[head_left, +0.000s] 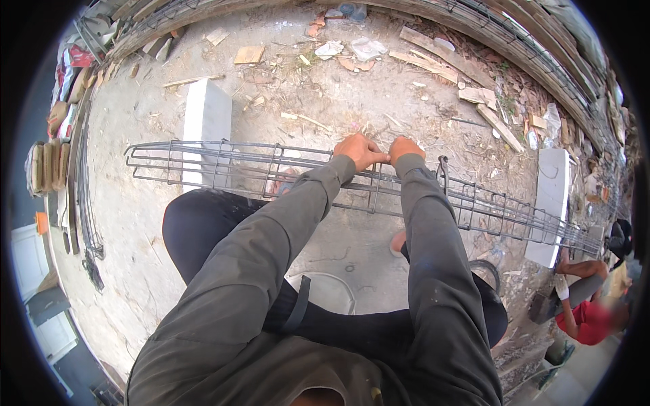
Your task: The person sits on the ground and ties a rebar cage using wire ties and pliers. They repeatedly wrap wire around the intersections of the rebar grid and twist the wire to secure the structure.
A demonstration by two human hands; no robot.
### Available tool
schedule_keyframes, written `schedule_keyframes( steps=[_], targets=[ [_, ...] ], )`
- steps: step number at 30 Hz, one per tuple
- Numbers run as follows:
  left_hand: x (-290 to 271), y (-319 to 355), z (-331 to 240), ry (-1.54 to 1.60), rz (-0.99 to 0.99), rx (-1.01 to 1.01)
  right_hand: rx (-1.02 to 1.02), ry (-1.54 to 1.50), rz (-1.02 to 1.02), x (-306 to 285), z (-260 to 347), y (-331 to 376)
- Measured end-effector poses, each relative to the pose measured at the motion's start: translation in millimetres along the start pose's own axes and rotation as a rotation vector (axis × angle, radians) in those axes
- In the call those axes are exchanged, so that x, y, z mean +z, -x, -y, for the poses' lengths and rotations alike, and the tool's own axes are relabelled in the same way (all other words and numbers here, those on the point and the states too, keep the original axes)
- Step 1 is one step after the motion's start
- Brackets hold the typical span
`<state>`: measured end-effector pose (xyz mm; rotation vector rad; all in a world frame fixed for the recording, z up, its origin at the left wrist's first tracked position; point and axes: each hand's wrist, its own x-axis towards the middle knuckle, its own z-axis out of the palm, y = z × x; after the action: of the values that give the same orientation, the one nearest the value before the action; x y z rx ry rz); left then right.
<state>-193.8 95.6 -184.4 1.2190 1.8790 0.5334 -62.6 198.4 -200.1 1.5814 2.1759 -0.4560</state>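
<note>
A person's left hand [360,150] and right hand [405,147] met, thumbs touching, on the far top bar of a long steel rebar cage [223,166], fingers curled closed around it. The cage lay across two white concrete blocks, one [206,118] under its left end, the other [552,193] under its right. Timber offcuts [433,64] and crumpled white wrappers [369,49] littered the sandy ground [135,223] beyond. A second person in a red top [589,321] crouched at lower right. Stacked flat packages [47,166] stood at far left.
</note>
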Motion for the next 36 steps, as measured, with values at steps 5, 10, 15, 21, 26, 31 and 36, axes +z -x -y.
schedule_keyframes(
  steps=[5, 10, 15, 21, 26, 31, 36],
  targets=[
    [10.4, -5.0, 8.8, 0.052, -0.04, -0.007, -0.317, 0.003, -0.526, -1.9, -13.9, 31.9],
    [8.9, -1.2, 6.8, 0.036, -0.083, 0.005, -0.555, -0.138, -0.555, 26.1, -24.8, 56.3],
    [14.5, -1.5, 3.9, 0.021, -0.125, 0.054, -0.276, -0.122, -0.041, 25.3, -16.3, 37.2],
    [13.9, 4.8, 10.8, 0.048, -0.149, 0.046, -0.299, -0.078, -0.606, 21.6, 0.5, 79.2],
    [20.3, 3.2, 16.0, 0.069, -0.209, 0.079, -0.273, -0.005, -0.513, 47.6, -7.0, 109.7],
    [25.6, 1.4, 20.7, 0.113, -0.221, 0.094, -0.134, 0.035, -0.287, 33.4, -1.1, 87.9],
    [25.5, -0.3, 20.8, 0.089, -0.259, 0.12, 0.035, -0.217, -0.093, 25.8, -7.3, 54.1]
  ],
)
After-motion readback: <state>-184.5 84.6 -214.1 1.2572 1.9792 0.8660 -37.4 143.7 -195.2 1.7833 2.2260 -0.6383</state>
